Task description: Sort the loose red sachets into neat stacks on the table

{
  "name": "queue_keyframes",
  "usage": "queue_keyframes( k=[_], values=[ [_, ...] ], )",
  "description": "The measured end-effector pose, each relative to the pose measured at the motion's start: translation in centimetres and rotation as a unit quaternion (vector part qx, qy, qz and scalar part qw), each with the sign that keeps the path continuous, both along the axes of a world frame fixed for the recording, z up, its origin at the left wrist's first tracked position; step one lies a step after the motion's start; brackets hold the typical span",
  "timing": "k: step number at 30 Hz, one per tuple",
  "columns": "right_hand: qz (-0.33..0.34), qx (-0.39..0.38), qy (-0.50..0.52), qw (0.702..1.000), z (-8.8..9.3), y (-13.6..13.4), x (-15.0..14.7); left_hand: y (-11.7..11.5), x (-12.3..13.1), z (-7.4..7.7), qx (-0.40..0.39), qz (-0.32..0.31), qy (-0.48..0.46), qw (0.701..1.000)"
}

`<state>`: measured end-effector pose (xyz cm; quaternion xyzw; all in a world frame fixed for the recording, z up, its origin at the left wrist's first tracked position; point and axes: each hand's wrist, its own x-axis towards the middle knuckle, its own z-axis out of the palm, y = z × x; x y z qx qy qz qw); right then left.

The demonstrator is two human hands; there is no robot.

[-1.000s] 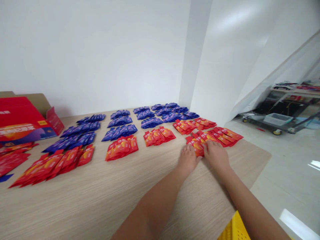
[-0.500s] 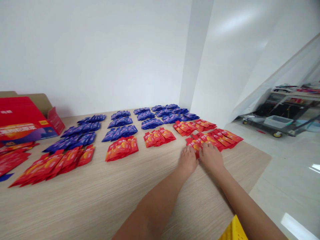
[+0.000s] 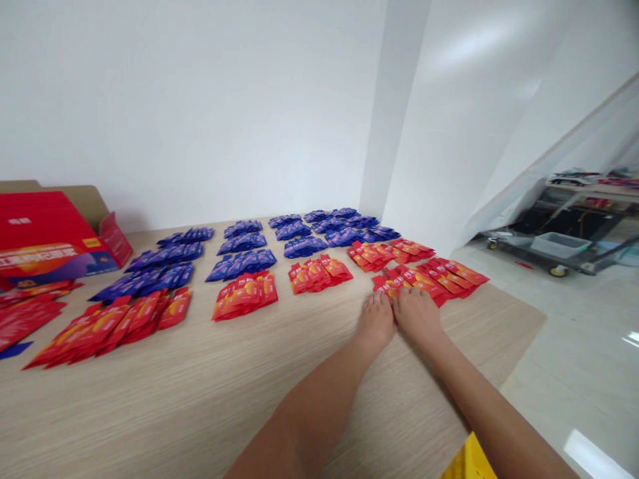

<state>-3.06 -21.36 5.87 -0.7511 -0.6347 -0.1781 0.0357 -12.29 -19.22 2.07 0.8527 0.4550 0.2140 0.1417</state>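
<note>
Both my hands are side by side at the near edge of a spread of red sachets (image 3: 439, 276) on the right part of the table. My left hand (image 3: 377, 319) has its fingers curled over the nearest left corner of the spread. Touching it, my right hand (image 3: 417, 311) is closed on the same sachets from the front. The thumbs and the gripped edges are hidden under the hands. Just behind lies another bunch of red sachets (image 3: 384, 253), and to the left a smaller red bunch (image 3: 319, 273).
Several rows of blue sachets (image 3: 244, 243) lie along the wall. Further left are more red sachets (image 3: 120, 326) and an opened red carton (image 3: 44, 233). A yellow plastic crate (image 3: 469, 462) shows below the table edge. A wheeled cart (image 3: 574, 256) stands on the floor at right.
The view has shifted very slightly. My right hand has slid a little toward me and left along the red sachets; my left hand stays almost in place.
</note>
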Motion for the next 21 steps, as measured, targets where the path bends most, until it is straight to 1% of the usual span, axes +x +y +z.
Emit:
queue_keyframes(
  k=[4, 7, 10, 13, 15, 17, 19, 21],
  values=[
    [-0.001, 0.004, 0.011, 1.000, 0.0, 0.2, -0.2, 0.1, 0.0, -0.3, 0.010, 0.002, -0.010, 1.000],
    [0.005, 0.001, 0.024, 1.000, -0.3, 0.5, 0.2, 0.2, 0.1, -0.4, 0.011, 0.005, -0.018, 1.000],
    [0.005, 0.020, 0.080, 0.997, -1.0, 1.0, 1.0, 0.2, 0.2, -0.3, -0.001, 0.010, -0.022, 1.000],
    [0.008, 0.061, 0.187, 0.980, -1.9, 1.6, 1.7, 0.0, 0.1, 0.0, -0.010, 0.011, -0.028, 1.000],
    [0.033, 0.084, 0.239, 0.967, -2.5, 1.9, 2.0, -0.1, 0.0, 0.1, -0.012, 0.013, -0.029, 0.999],
    [0.061, 0.106, 0.269, 0.955, -2.8, 2.2, 2.3, -0.1, 0.0, 0.2, -0.011, 0.012, -0.023, 1.000],
    [0.066, 0.131, 0.300, 0.943, -2.8, 2.3, 2.9, 0.0, 0.1, 0.0, -0.007, 0.012, -0.015, 1.000],
    [0.048, 0.162, 0.332, 0.928, -2.4, 2.4, 3.9, 0.1, 0.2, -0.1, -0.005, 0.012, -0.007, 1.000]
  ],
)
